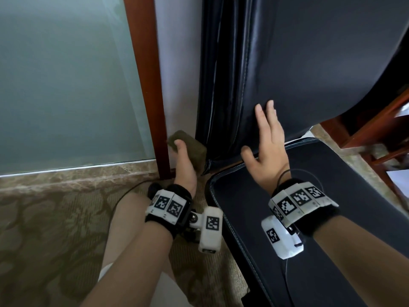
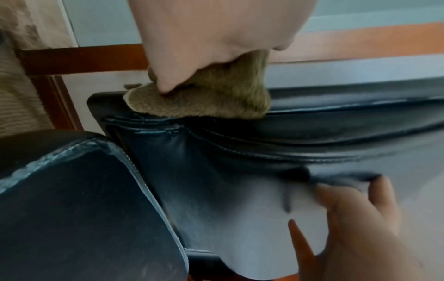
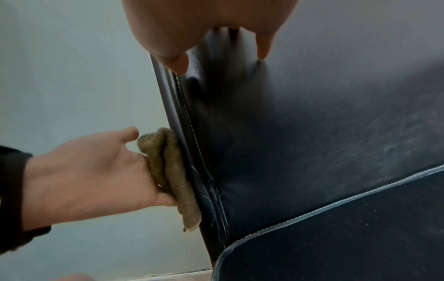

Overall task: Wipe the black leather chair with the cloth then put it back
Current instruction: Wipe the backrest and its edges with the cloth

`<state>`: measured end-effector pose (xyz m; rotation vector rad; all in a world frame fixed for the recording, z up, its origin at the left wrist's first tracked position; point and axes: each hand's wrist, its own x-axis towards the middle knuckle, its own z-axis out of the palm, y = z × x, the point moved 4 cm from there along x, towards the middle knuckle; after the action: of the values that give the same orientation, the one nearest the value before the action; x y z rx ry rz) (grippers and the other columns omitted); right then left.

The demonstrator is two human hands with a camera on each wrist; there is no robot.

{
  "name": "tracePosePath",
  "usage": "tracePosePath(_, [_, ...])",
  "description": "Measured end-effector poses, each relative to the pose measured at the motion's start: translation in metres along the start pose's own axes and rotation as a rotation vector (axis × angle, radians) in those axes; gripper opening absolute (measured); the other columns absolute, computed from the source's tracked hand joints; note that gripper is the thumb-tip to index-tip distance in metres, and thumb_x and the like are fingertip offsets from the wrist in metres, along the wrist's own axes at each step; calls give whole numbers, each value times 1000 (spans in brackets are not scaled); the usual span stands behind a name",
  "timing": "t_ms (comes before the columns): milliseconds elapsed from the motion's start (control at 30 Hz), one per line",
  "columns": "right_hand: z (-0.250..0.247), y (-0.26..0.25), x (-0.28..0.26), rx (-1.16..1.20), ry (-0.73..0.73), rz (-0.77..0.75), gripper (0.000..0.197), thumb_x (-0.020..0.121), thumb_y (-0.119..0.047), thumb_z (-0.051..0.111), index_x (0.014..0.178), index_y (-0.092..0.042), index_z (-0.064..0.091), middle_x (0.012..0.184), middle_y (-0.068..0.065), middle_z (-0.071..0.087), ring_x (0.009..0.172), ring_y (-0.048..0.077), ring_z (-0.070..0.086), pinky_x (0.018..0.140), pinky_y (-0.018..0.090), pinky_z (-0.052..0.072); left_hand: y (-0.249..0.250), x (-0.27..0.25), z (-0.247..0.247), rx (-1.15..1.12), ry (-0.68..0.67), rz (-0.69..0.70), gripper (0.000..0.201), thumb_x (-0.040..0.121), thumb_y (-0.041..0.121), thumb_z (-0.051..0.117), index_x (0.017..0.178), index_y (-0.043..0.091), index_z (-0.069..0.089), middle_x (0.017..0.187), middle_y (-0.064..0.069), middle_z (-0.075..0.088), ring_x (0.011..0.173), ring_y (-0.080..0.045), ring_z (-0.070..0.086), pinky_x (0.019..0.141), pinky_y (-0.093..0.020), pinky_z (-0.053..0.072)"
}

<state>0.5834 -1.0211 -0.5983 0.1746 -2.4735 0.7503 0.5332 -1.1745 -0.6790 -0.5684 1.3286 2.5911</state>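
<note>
At far left stands a frosted glass panel in a reddish wooden frame, with patterned carpet below it. Next comes the left hand, its thumb and fingers curled round a folded olive-brown cloth and pressing it against the outer side edge of the black leather chair's backrest, low down, near where the backrest meets the seat (the right-wrist view shows the cloth lying flat along the stitched side seam). Further right, the right hand lies spread on the front face of the backrest, fingers straight and pointing up, holding nothing. At the far right edge, reddish wooden furniture shows behind the chair.
</note>
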Motion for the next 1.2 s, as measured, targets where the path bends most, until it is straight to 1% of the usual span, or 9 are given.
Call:
tracePosePath(100, [0,1,0,2,4,-6,78,78,-12,51,143,-24,10,149,-5,-3,138,13,0,109,7,-2,-4,0,11,-51,-117,-76,54,99,49,19,134,14,42,117,-2,54,111,-15,49,93,-29,40])
tracePosePath(233, [4,0,1,-2,40,-16,77,78,-15,50,143,-24,9,149,-3,-2,138,13,0,110,8,-2,0,12,5,-107,-99,-81,38,99,27,40,134,14,36,119,-5,53,106,-19,55,72,-30,50])
tracePosePath(300, [5,1,1,-2,54,-21,76,78,-19,47,144,-21,9,149,-1,-2,138,14,0,111,10,-2,-2,14,-2,-123,-83,-78,56,87,23,57,135,6,36,123,-11,55,104,-21,58,69,-32,55])
tracePosePath(367, [5,2,1,-3,58,-23,76,78,-20,46,145,-20,10,150,-1,-1,138,15,0,111,11,-2,-6,14,-4,-68,-153,-95,55,76,24,63,124,1,49,116,-12,62,102,-20,61,75,-30,56])
tracePosePath(433, [4,3,1,-14,59,-34,77,78,-19,47,146,-18,11,150,0,-1,138,16,1,112,12,-1,-8,13,-3,55,-190,-105,27,82,18,62,104,2,60,97,-6,69,93,-16,64,79,-26,54])
tracePosePath(567, [6,3,2,-29,82,-38,77,77,-17,49,146,-16,13,149,2,1,138,15,1,112,12,-1,-6,16,-2,223,-63,-77,52,70,25,77,113,2,59,106,-11,67,99,-21,64,81,-31,54])
tracePosePath(733, [7,2,2,-34,95,-35,78,77,-14,51,145,-15,13,149,2,2,137,15,2,111,10,-2,-9,19,-12,265,42,-17,21,76,15,76,94,12,65,98,-10,68,94,-24,65,84,-39,54])
tracePosePath(1000, [5,4,2,-26,69,-45,78,77,-12,50,145,-18,13,150,0,0,137,13,2,110,8,-1,-15,20,-52,144,364,-11,42,87,23,66,120,-1,55,114,-15,61,104,-31,60,91,-48,50])
tracePosePath(1200, [3,5,2,-26,54,-65,74,78,-18,44,145,-16,14,150,1,1,140,25,7,113,13,1,-7,12,-57,314,469,134,50,83,35,68,116,-1,58,113,-13,62,105,-27,59,93,-32,46])
